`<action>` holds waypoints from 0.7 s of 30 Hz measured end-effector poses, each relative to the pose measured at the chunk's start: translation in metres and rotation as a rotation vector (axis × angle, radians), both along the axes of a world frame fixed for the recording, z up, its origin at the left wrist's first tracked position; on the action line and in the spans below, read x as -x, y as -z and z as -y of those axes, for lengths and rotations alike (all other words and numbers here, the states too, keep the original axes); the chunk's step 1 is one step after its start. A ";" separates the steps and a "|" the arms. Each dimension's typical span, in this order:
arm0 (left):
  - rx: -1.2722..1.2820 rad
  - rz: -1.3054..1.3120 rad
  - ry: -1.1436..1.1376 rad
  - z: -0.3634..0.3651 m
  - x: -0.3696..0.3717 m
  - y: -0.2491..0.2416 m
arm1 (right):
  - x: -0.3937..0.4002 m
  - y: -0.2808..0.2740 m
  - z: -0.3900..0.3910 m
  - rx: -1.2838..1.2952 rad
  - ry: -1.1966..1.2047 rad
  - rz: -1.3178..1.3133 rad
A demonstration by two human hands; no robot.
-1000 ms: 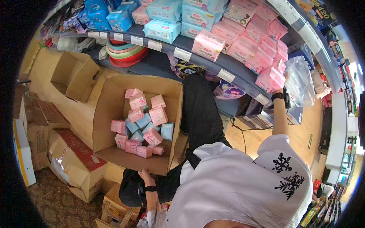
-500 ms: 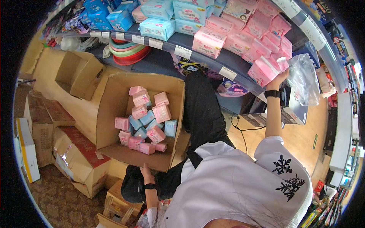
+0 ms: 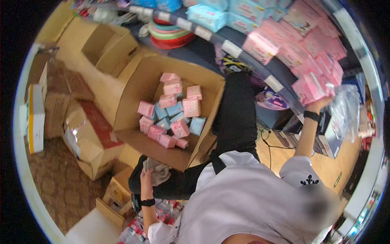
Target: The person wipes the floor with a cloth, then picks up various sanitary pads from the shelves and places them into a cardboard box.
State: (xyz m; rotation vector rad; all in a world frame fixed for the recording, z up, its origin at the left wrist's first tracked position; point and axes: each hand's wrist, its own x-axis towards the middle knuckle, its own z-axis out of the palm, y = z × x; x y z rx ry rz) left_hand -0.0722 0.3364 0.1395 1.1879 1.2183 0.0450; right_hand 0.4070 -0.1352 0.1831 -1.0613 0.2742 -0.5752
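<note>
My left hand is closed on a grey cloth over my knee, just below the near edge of a cardboard box. Inside that open box lie several small pink packets and blue packets, loosely jumbled. At the far right, my right hand reaches up to the shelf and has its fingers around the end of a pink packet of pads at the shelf's front edge. More pink packs are stacked beside it.
Blue packs line the shelf further left, above a stack of coloured basins. A clear plastic bag hangs right of my right hand. Other cartons stand on the floor at left, and a black cable trails below the shelf.
My left hand has left the box's near edge and now grips the grey cloth. My right hand stays at the pink packet. The whole view has shifted and turned.
</note>
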 end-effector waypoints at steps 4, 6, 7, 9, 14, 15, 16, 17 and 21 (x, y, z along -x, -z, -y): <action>-0.113 0.207 -0.125 -0.002 0.004 -0.036 | 0.002 0.010 0.020 -0.020 -0.138 -0.151; -0.122 0.238 -0.252 -0.009 0.020 -0.046 | 0.003 0.012 0.025 0.036 -0.144 -0.164; -0.151 0.249 -0.303 -0.009 0.022 -0.055 | 0.002 0.012 0.024 0.073 -0.135 -0.174; -0.171 0.308 -0.378 -0.014 0.027 -0.068 | 0.001 0.012 0.020 0.148 -0.122 -0.203; -0.425 0.262 -0.488 -0.041 0.061 -0.067 | 0.004 0.010 -0.007 0.347 -0.105 -0.232; -0.459 0.282 -0.542 -0.046 0.068 -0.069 | 0.009 0.012 -0.014 0.382 -0.120 -0.239; -0.475 0.267 -0.576 -0.054 0.082 -0.067 | 0.011 0.012 -0.017 0.402 -0.115 -0.232; -0.475 0.268 -0.684 -0.063 0.096 -0.061 | 0.016 0.014 -0.022 0.421 -0.121 -0.238; -0.497 0.289 -1.002 -0.094 0.144 -0.058 | 0.033 0.022 -0.039 0.466 -0.124 -0.241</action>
